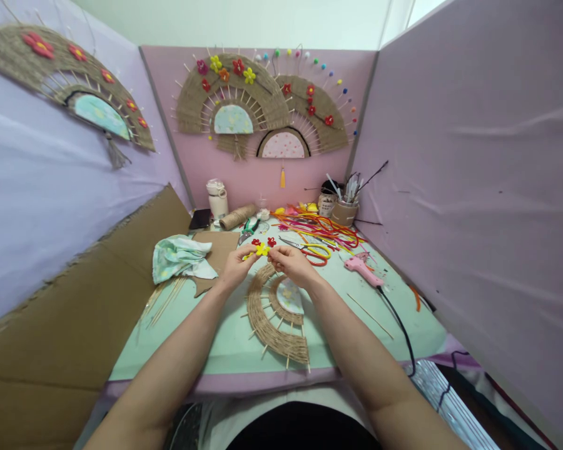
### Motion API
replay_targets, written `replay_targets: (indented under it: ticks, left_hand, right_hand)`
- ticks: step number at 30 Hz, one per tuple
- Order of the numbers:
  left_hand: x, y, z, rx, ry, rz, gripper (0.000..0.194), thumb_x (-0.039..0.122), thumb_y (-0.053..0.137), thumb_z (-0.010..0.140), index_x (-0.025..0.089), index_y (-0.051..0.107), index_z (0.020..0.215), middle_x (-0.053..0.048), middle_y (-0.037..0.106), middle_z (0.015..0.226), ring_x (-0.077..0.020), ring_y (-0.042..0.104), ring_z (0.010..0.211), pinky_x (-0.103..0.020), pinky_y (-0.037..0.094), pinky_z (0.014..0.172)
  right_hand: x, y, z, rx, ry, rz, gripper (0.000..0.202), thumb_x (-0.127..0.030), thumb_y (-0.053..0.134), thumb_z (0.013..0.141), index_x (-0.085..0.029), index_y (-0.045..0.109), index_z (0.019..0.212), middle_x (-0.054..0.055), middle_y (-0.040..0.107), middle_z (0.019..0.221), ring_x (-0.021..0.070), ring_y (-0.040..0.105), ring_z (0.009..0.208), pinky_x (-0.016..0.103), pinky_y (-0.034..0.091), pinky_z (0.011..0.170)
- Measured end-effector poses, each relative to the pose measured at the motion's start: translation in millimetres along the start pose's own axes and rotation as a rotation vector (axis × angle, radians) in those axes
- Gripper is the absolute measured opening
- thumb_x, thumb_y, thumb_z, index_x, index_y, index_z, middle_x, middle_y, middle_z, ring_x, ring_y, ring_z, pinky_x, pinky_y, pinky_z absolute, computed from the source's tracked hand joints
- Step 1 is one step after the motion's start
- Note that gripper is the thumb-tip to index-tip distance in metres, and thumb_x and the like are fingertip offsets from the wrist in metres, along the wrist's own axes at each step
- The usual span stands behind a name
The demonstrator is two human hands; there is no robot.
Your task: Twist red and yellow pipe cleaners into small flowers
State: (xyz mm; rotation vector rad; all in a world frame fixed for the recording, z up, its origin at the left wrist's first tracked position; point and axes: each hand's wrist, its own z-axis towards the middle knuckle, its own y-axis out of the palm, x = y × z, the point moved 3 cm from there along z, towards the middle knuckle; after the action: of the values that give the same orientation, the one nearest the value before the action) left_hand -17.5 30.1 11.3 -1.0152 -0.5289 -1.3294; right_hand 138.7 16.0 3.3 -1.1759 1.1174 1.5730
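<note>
Between my two hands is a yellow pipe-cleaner flower (262, 249), pinched from both sides by the fingertips. My left hand (237, 267) is closed on its left edge, and another bit of yellow shows by those fingers. From the right, my right hand (291, 262) is closed on the same flower. Two small red flowers (271, 241) appear just beyond the fingertips. Below the hands lies a half-round twine-woven fan (263, 319) with sticks poking out of its rim and a pale floral cloth centre (289, 297). My right forearm covers part of it.
Right of my hands lie scissors (316, 251), a pink glue gun (365, 271) with a black cord, and a thin stick (370, 316). Behind are tangled pipe cleaners (328, 228), twine (238, 216) and green-handled pliers (249, 229). Floral cloth (181, 257) and cardboard (220, 247) sit left.
</note>
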Motion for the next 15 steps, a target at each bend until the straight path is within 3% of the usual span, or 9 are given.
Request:
replay_targets:
  ticks: [4, 8, 11, 15]
  left_hand:
    - [-3, 2.3, -1, 0.083, 0.026, 0.071, 0.020, 0.035, 0.060, 0.073, 0.017, 0.067, 0.078, -0.006, 0.067, 0.087, -0.0191, 0.060, 0.085, -0.033, 0.047, 0.080]
    - [6, 6.4, -4, 0.132, 0.051, 0.177, 0.012, 0.028, 0.060, 0.071, 0.018, 0.067, 0.072, -0.004, 0.068, 0.079, -0.0175, 0.061, 0.080, -0.032, 0.047, 0.079]
    - [9, 10.4, -6, 0.119, 0.041, 0.178, 0.011, 0.026, 0.058, 0.073, 0.018, 0.066, 0.072, -0.002, 0.068, 0.078, -0.0163, 0.061, 0.079, -0.029, 0.048, 0.076]
    - [4, 13.0, -7, 0.117, 0.029, 0.156, 0.012, 0.027, 0.057, 0.075, 0.019, 0.066, 0.072, -0.002, 0.067, 0.078, -0.0154, 0.061, 0.078, -0.028, 0.048, 0.074]
  right_hand:
    - [-11, -5, -3, 0.255, -0.327, -0.317, 0.020, -0.036, 0.058, 0.078, -0.018, 0.064, 0.083, 0.003, 0.060, 0.079, 0.0128, 0.053, 0.068, 0.026, 0.042, 0.063]
    - [-14, 2, -8, 0.226, -0.631, -0.609, 0.017, -0.028, 0.054, 0.083, -0.021, 0.067, 0.092, 0.006, 0.061, 0.090, 0.0172, 0.056, 0.086, 0.031, 0.045, 0.078]
    - [-11, 6, -10, 0.226, -0.712, -0.687, 0.016, -0.025, 0.053, 0.085, -0.022, 0.067, 0.091, 0.006, 0.062, 0.087, 0.0182, 0.056, 0.087, 0.033, 0.045, 0.081]
    - [-10, 6, -10, 0.233, -0.700, -0.678, 0.013, -0.025, 0.054, 0.084, -0.021, 0.065, 0.089, 0.005, 0.061, 0.085, 0.0175, 0.056, 0.082, 0.032, 0.046, 0.077]
